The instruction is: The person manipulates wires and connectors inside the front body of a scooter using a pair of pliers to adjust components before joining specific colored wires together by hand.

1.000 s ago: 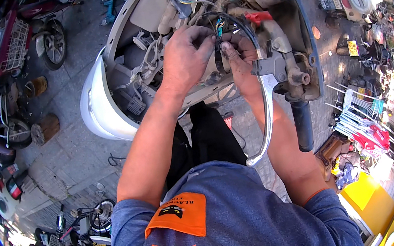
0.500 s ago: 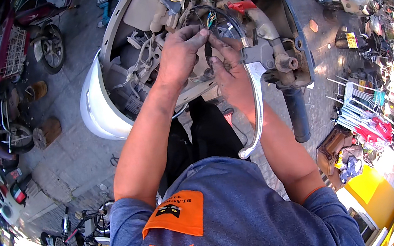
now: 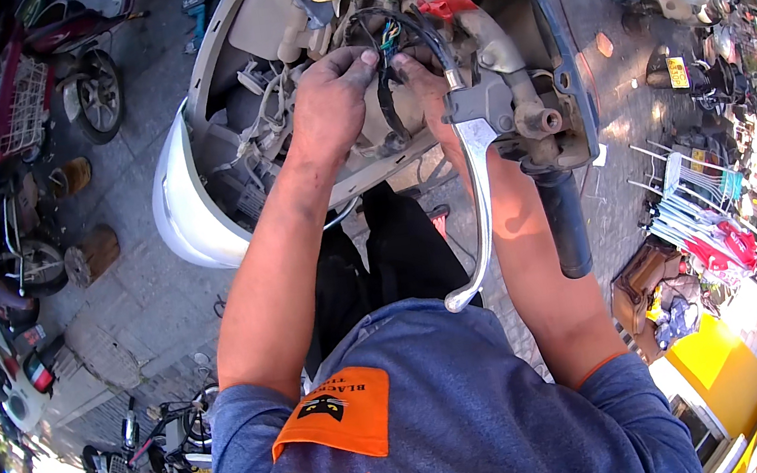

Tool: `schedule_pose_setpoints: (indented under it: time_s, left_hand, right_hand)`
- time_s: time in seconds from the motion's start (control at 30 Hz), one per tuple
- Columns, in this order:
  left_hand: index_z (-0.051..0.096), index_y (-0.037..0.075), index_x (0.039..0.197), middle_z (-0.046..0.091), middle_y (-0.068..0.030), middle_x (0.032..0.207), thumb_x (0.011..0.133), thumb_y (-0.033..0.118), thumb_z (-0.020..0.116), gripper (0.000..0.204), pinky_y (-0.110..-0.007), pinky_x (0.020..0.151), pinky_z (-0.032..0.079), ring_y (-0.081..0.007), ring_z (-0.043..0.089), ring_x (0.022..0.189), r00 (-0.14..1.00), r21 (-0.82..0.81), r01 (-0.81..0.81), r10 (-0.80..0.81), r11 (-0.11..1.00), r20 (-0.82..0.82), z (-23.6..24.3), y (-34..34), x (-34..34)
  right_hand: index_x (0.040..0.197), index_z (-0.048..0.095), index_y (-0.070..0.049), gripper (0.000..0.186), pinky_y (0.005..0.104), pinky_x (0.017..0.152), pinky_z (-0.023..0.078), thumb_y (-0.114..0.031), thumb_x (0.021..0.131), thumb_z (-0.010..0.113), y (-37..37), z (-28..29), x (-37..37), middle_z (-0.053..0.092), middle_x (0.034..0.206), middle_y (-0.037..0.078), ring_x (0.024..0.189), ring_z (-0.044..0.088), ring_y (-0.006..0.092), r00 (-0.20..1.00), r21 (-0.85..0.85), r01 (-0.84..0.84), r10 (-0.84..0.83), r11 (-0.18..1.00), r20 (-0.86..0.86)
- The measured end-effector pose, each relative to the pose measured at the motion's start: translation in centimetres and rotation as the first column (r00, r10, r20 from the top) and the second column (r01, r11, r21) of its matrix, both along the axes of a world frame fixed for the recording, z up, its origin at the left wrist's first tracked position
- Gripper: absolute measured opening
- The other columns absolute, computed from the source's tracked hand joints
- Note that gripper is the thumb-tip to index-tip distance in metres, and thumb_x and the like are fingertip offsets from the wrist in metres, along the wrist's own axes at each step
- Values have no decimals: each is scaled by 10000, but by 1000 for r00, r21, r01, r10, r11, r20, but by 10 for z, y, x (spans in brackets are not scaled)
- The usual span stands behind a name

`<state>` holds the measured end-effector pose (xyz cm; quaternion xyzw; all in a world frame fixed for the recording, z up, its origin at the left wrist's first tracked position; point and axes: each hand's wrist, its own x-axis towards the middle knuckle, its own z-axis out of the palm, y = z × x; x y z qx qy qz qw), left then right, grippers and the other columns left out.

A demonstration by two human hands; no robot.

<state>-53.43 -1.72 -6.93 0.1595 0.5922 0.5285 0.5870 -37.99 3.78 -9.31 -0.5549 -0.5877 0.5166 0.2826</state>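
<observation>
A dismantled scooter front lies before me, its coloured wires point(image 3: 389, 38) bared in a dark wiring bundle. My left hand point(image 3: 330, 100) pinches the bundle's left side between thumb and fingers. From the right, my right hand point(image 3: 425, 90) grips the same bundle, its thumb near the coloured wires and its other fingers partly hidden. Between the hands dangles a limp black strip point(image 3: 392, 109), perhaps tape or sleeving. The silver brake lever point(image 3: 483, 212) crosses in front of my right wrist. Beside it hangs a black handlebar grip point(image 3: 567, 224).
A white curved panel point(image 3: 186, 205) borders the scooter on the left. Red wrapping point(image 3: 446, 6) covers part of the handlebar tube. Wooden stumps point(image 3: 92, 255) and parked bikes stand to the left; folded chairs point(image 3: 690, 217) and a brown bag point(image 3: 643, 291) lie right.
My right hand has shifted up, its thumb now closer to the coloured wires. The black strip shows more fully below my fingers. Lever and handlebar have swung slightly left.
</observation>
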Motion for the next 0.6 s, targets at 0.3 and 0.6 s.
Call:
schedule_pose_setpoints:
  time_s: [0.3, 0.6]
  left_hand:
    - [694, 38, 1136, 603, 61, 827, 1099, 188, 641, 163, -239, 580, 361, -45, 427, 622, 872, -100, -184, 210, 978, 443, -4, 0, 8]
    - [705, 71, 1230, 617, 100, 885, 1062, 246, 720, 243, -255, 707, 414, -31, 498, 759, 878, -55, -137, 147, 989, 455, -19, -4, 4]
  right_hand:
    - [1146, 773, -15, 142, 302, 908, 564, -52, 1016, 731, -1, -1, 4, 760, 1045, 55, 957, 695, 120, 987, -33, 53, -57, 998, -148]
    - [1148, 773, -17, 146, 303, 909, 567, -46, 1010, 736, -7, 2, 9, 762, 1046, 55, 953, 699, 125, 966, -48, 96, -105, 994, -236]
